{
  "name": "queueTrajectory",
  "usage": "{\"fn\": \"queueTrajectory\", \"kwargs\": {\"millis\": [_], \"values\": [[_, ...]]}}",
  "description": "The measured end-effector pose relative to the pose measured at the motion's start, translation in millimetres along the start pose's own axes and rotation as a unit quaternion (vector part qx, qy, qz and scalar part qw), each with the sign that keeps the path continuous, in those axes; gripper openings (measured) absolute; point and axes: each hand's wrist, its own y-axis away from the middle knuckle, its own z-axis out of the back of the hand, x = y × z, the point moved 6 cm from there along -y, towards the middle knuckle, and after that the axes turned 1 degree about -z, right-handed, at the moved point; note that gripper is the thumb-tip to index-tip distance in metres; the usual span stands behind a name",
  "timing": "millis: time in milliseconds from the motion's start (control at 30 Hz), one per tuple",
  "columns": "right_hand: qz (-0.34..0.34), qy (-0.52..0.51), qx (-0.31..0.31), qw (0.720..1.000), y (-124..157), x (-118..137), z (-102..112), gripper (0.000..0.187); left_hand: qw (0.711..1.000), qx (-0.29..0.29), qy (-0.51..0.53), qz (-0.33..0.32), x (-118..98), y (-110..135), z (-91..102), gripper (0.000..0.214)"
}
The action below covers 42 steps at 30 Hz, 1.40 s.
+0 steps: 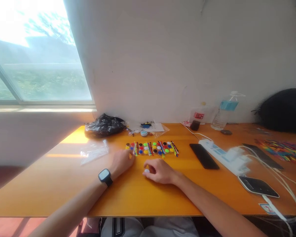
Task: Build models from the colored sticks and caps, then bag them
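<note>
I sit in a plain, sunlit room, whether home or office I cannot tell. Under my fingers (155, 162) is a wooden desk (128, 199); to their left and beyond, a window (39, 56) shows greenery (51, 80), ahead of them rises a pale wall (148, 65), and to their right lie a power strip (219, 153) and a dark phone (204, 156).

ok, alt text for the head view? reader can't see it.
Right hand holding a small white disc at a wooden desk, with the left hand by the left end of a row of coloured discs and sticks. A black phone and white power strip lie to the right; a black plastic bag sits back left.
</note>
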Motion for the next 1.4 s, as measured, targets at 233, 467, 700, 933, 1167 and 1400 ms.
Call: {"fn": "queueTrajectory", "kwargs": {"millis": [233, 467, 700, 933, 1167, 1400], "values": [[0.001, 0.017, -0.008, 1.0, 0.1, -0.4, 0.0, 0.013, 0.999, -0.005, 0.025, 0.033, 5.6, -2.2, -1.2, 0.023], [-0.015, 0.014, -0.021, 1.0, 0.3, -4.4, 4.4, 0.01, 0.998, -0.025, 0.055, 0.035, 13.0, -1.6, -0.8, 0.023], [-0.023, 0.03, -0.04, 0.999, -0.5, -8.3, 9.2, 0.009, 0.991, -0.067, 0.115, -0.015, 6.5, 0.7, 6.7, 0.018], [-0.066, 0.034, -0.116, 0.99, 0.2, -16.0, 24.0, 0.024, 0.963, -0.035, 0.237, -0.124, -7.0, 3.5, 4.8, 0.013], [-0.043, -0.126, -0.185, 0.974, -2.4, -19.1, 34.9, 0.039, 0.923, 0.048, 0.336, -0.183, -19.8, 8.7, -1.1, 0.023], [-0.038, -0.17, -0.129, 0.976, -9.7, -27.7, 28.8, 0.029, 0.905, 0.05, 0.392, -0.16, -26.6, 6.7, -0.8, 0.03]]}}
